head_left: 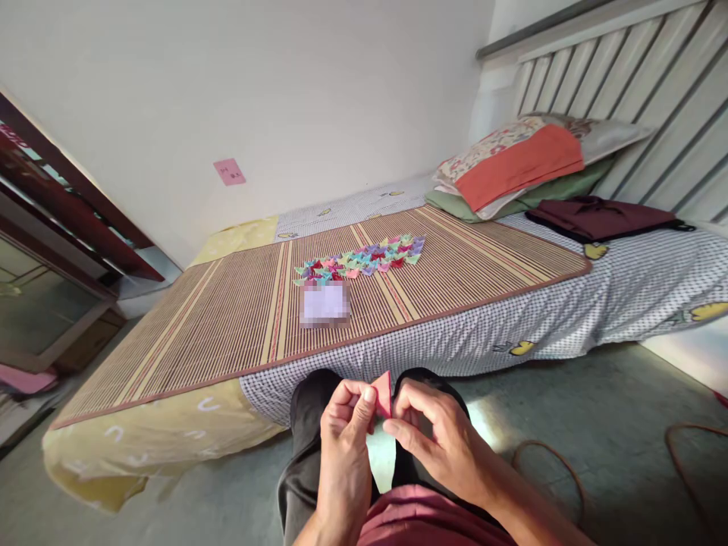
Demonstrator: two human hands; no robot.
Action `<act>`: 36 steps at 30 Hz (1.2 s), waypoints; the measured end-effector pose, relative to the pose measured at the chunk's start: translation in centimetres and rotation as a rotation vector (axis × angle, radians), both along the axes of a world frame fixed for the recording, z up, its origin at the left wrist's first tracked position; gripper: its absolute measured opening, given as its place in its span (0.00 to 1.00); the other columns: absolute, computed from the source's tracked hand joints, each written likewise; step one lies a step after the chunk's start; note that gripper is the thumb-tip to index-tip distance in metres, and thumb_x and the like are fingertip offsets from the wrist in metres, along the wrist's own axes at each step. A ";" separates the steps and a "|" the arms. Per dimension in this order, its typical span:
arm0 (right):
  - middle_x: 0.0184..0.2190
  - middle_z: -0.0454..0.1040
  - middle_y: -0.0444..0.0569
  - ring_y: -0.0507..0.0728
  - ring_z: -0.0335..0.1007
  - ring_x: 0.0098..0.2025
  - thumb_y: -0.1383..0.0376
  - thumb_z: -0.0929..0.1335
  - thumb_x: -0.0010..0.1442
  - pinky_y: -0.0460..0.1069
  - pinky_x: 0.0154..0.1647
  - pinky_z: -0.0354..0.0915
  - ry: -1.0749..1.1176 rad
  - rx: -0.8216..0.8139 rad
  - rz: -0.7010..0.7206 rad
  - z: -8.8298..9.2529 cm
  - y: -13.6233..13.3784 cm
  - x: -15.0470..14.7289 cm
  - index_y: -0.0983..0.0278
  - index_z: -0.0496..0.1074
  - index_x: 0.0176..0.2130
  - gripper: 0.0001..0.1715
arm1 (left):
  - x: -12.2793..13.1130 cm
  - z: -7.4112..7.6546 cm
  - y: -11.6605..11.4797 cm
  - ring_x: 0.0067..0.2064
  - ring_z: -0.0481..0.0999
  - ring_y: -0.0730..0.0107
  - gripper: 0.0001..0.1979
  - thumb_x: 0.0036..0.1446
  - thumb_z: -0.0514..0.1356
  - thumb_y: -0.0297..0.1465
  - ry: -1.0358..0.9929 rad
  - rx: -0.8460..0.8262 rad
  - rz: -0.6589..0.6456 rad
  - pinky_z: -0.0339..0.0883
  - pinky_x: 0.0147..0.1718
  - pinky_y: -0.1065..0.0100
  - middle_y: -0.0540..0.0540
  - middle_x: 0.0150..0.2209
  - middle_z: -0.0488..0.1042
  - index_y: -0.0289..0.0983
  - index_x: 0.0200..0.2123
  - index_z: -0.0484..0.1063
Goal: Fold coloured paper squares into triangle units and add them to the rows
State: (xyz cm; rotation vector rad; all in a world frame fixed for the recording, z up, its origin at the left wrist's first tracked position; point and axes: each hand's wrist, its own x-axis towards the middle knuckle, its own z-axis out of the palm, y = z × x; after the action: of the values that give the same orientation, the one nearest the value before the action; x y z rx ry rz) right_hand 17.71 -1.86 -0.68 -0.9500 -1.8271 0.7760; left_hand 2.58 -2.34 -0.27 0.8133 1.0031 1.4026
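Note:
My left hand pinches a small folded piece of pink-red paper between thumb and forefinger, above my lap. The paper has a triangular shape, with a darker red right edge. Close by that edge is my right hand, its fingers bent and its thumb apart from the forefinger. The thumb tip lies near the paper's lower corner; whether it touches is unclear. Ahead on the bed, many small folded paper pieces in several colours lie in rows. In front of them is a whitish pixelated rectangle.
A striped woven mat covers much of the bed. Pillows and a folded maroon cloth lie by the white slatted headboard. A pink paper is on the wall. A brown cord loops across the floor at right.

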 end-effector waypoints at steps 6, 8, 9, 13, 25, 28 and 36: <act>0.26 0.71 0.43 0.53 0.66 0.28 0.58 0.64 0.75 0.46 0.32 0.62 0.178 -0.113 -0.075 1.5 0.2 0.3 0.61 0.70 0.32 0.19 | 0.1 0.5 -1.1 0.31 0.70 0.68 0.15 0.60 0.71 0.41 0.261 0.113 -0.019 0.65 0.34 0.68 0.49 0.26 0.74 0.37 0.29 0.76; 0.25 0.69 0.42 0.52 0.64 0.27 0.58 0.63 0.76 0.46 0.32 0.61 0.174 -0.102 -0.068 1.4 0.2 0.3 0.61 0.68 0.30 0.21 | 0.1 0.7 -1.2 0.30 0.70 0.68 0.16 0.59 0.71 0.42 0.273 0.107 -0.034 0.65 0.34 0.68 0.48 0.26 0.74 0.37 0.28 0.76; 0.25 0.67 0.42 0.52 0.62 0.27 0.58 0.63 0.77 0.46 0.32 0.60 0.175 -0.108 -0.051 1.3 0.3 0.4 0.61 0.67 0.30 0.22 | 0.0 0.7 -1.1 0.30 0.70 0.68 0.16 0.59 0.71 0.42 0.265 0.103 -0.048 0.65 0.33 0.68 0.48 0.26 0.75 0.36 0.28 0.76; 0.24 0.64 0.41 0.52 0.60 0.28 0.54 0.61 0.77 0.46 0.31 0.59 0.252 -0.247 0.053 0.9 0.5 0.5 0.61 0.65 0.29 0.26 | -0.3 0.5 -0.7 0.28 0.67 0.71 0.17 0.61 0.70 0.41 0.155 0.082 -0.103 0.62 0.31 0.69 0.50 0.23 0.73 0.36 0.27 0.75; 0.26 0.71 0.43 0.52 0.64 0.28 0.53 0.68 0.72 0.47 0.30 0.60 0.381 -0.347 0.167 0.8 0.8 0.0 0.63 0.72 0.34 0.20 | -0.8 0.6 0.1 0.18 0.62 0.79 0.20 0.54 0.74 0.43 -0.133 -0.118 -0.149 0.51 0.21 0.75 0.51 0.18 0.73 0.36 0.27 0.71; 0.26 0.72 0.43 0.52 0.67 0.28 0.54 0.69 0.72 0.47 0.32 0.64 0.439 -0.360 0.205 1.0 0.9 0.0 0.63 0.71 0.33 0.18 | -1.1 0.0 0.3 0.20 0.68 0.77 0.19 0.53 0.75 0.42 -0.188 -0.153 -0.181 0.55 0.21 0.76 0.49 0.20 0.75 0.35 0.29 0.73; 0.27 0.73 0.44 0.53 0.70 0.29 0.64 0.66 0.73 0.48 0.34 0.68 0.375 -0.221 0.097 1.3 0.4 -0.8 0.61 0.70 0.34 0.12 | -1.0 1.1 0.1 0.23 0.70 0.73 0.16 0.57 0.73 0.40 -0.085 -0.036 -0.184 0.64 0.28 0.72 0.50 0.20 0.74 0.35 0.27 0.77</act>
State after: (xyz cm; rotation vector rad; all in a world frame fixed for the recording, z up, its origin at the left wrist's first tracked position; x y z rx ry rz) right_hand 16.88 -1.43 0.59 -0.7919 -1.4883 1.1517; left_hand 1.54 -2.26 0.82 0.7919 0.8639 1.2481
